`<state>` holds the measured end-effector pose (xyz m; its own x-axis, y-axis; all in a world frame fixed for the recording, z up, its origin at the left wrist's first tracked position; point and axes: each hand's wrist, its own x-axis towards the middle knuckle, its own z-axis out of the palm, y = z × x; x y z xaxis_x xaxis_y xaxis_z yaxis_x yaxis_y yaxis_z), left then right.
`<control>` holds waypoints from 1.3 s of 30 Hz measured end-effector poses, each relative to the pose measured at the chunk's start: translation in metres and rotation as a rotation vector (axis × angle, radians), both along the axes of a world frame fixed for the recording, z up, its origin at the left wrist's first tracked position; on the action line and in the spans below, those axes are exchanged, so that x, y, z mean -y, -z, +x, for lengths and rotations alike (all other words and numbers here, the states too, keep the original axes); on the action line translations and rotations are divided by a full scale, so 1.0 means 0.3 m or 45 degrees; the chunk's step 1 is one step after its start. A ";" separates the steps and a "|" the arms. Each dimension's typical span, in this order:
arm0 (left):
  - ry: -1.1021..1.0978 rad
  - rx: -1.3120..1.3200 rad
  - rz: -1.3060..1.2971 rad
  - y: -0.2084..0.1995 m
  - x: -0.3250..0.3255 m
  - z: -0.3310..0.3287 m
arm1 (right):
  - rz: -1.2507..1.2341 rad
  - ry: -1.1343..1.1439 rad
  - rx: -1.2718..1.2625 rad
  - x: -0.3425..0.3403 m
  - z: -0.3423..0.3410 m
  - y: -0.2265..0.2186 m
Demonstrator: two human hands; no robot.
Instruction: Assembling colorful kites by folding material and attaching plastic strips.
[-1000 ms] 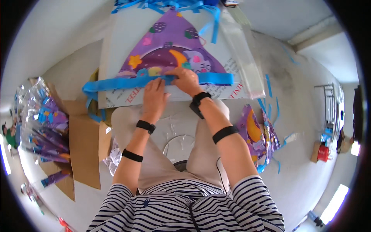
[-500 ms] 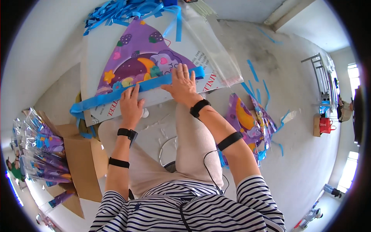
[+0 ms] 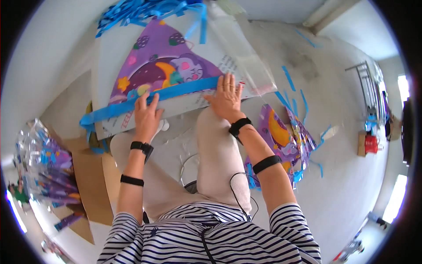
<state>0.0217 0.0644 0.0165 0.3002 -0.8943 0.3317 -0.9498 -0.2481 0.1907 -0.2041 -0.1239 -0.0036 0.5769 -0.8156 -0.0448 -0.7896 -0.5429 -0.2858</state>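
A purple triangular printed sheet (image 3: 162, 57), with a moon, stars and a cartoon animal, lies on a white board (image 3: 176, 113) in front of me. Along its near edge runs a flat blue ribbon (image 3: 184, 90), which hangs past the board at the left. My left hand (image 3: 147, 118) touches the ribbon near its middle with fingertips apart. Flat over the ribbon's right end lies my right hand (image 3: 227, 100), fingers stretched out; that end is hidden beneath it.
A heap of blue ribbons (image 3: 140, 13) lies at the board's far edge, beside clear plastic film (image 3: 246, 61). More purple printed pieces (image 3: 281, 136) are on the floor at right. At left stands a cardboard box (image 3: 94, 180) near wrapped purple pieces (image 3: 55, 165).
My right hand has slid rightward along the ribbon to its end. My left hand has shifted slightly and stays at the ribbon.
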 end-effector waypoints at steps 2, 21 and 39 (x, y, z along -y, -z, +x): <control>0.018 -0.060 0.028 0.006 0.000 0.009 | 0.029 -0.028 -0.040 0.010 -0.010 -0.004; -0.175 -0.183 -0.063 0.119 0.008 -0.026 | -0.584 -0.957 -0.165 -0.623 1.041 -0.159; -0.192 -0.278 -0.084 0.040 -0.036 0.011 | -0.721 -0.892 -0.160 -0.658 1.110 -0.040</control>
<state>0.0251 0.0751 0.0046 0.4989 -0.8129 0.3005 -0.8378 -0.3637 0.4072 0.1289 0.0735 0.0085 0.9668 -0.1992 0.1599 -0.2334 -0.9433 0.2359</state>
